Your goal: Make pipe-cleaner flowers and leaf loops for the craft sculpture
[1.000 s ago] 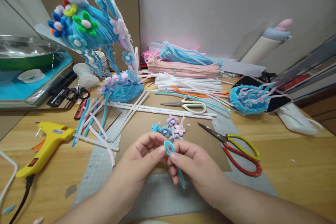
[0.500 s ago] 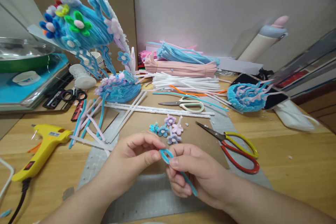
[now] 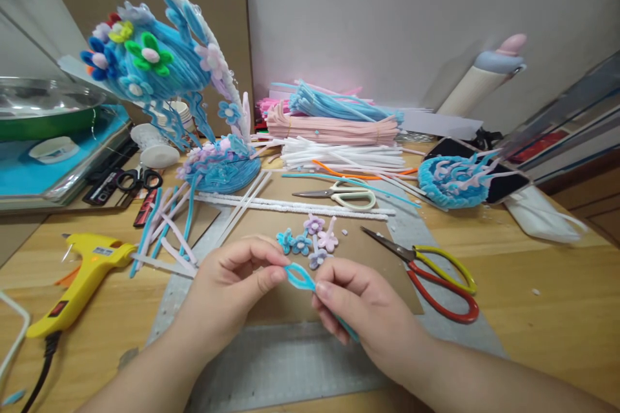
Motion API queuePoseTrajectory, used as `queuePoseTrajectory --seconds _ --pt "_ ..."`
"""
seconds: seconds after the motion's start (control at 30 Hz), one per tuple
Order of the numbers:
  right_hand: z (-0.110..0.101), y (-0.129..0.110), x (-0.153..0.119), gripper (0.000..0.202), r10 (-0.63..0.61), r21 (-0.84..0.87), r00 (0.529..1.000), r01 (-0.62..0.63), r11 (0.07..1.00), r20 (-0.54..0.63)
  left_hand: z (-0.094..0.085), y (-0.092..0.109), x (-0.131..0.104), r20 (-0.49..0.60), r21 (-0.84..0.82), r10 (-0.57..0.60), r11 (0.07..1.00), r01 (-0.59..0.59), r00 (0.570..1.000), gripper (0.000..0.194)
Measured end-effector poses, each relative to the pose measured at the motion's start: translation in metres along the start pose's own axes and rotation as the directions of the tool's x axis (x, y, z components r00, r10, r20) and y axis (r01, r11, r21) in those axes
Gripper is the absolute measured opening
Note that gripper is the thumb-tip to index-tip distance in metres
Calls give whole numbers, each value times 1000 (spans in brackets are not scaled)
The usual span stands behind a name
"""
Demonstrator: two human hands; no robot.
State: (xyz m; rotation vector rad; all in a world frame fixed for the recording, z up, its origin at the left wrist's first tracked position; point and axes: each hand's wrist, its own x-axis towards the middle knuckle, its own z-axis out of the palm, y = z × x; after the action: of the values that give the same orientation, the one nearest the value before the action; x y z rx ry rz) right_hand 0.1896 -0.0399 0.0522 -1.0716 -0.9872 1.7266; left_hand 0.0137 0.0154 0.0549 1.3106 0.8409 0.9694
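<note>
A light blue pipe cleaner (image 3: 301,278) is bent into a narrow pointed loop between my hands. My left hand (image 3: 242,281) pinches the loop's left tip between thumb and forefinger. At the other end, my right hand (image 3: 361,300) grips the base of the loop, and the tail sticks out below its fingers. Several small blue, purple and pink fuzzy flowers (image 3: 301,242) lie on the brown board (image 3: 271,310) just beyond my fingers. Red and yellow handled scissors (image 3: 443,277) rest to the right of my right hand.
A yellow glue gun (image 3: 80,284) lies at left, near loose pipe cleaners (image 3: 162,222). Behind stand a blue flowered craft piece (image 3: 165,64) and pipe cleaner bundles (image 3: 334,126). White-handled scissors (image 3: 356,195), a blue fuzzy piece (image 3: 453,182) and a bottle (image 3: 477,80) are farther back.
My left hand has moved slightly left, and the loop is now longer and more pointed. My right hand's fingers have closed further around its base, with less tail showing.
</note>
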Motion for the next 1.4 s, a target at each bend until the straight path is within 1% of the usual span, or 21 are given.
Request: queuePoseTrajectory --seconds 0.13,0.37,0.5,0.67,0.8,0.87,0.9,1.0,1.03,1.1,1.17,1.23,1.3,1.4 --pt "2 -1 -3 26 -43 -72 998 40 997 -36 -3 0 -1 23 90 59 994 -61 998 12" --pt "2 -2 -3 23 -78 -100 997 76 992 -20 -5 2 -4 -27 185 60 981 -54 998 16" --pt "2 -2 -3 23 -80 -99 997 79 992 -9 -4 4 -3 -36 195 76 978 -67 996 16" --pt "1 -2 -4 23 -91 -140 996 89 986 -12 -4 6 -3 -28 172 75 983 -69 997 15" --pt "1 -1 -6 24 -109 -199 994 104 975 -14 -4 8 -2 -25 164 42 986 -37 999 11" --pt "1 -1 -6 24 -166 -276 986 152 949 -28 -3 8 -1 -30 94 -22 995 25 999 9" --pt "1 -1 -6 23 -208 -323 978 186 928 -35 -1 8 -1 -22 29 -62 998 63 998 13" --pt "1 -1 -7 21 -308 -424 951 266 866 -33 5 5 -1 58 -164 -173 970 180 983 31" --pt "1 0 -7 20 -316 -431 948 273 860 -30 7 3 -2 94 -198 -203 955 219 975 31" --pt "1 1 -7 22 -295 -406 955 259 876 -26 10 1 -4 150 -229 -259 930 288 954 25" --pt "1 4 -5 24 -211 -321 977 194 927 -19 11 -2 -6 178 -245 -292 912 330 940 20" --pt "1 6 -3 27 -97 -195 995 96 976 5 12 -3 -7 187 -261 -300 903 342 935 20" --pt "1 7 -1 30 -5 -77 999 8 997 39 13 -2 -7 192 -277 -293 899 339 936 20" --pt "2 7 1 34 45 9 997 -46 999 61 14 -1 -6 184 -257 -270 915 312 945 15"
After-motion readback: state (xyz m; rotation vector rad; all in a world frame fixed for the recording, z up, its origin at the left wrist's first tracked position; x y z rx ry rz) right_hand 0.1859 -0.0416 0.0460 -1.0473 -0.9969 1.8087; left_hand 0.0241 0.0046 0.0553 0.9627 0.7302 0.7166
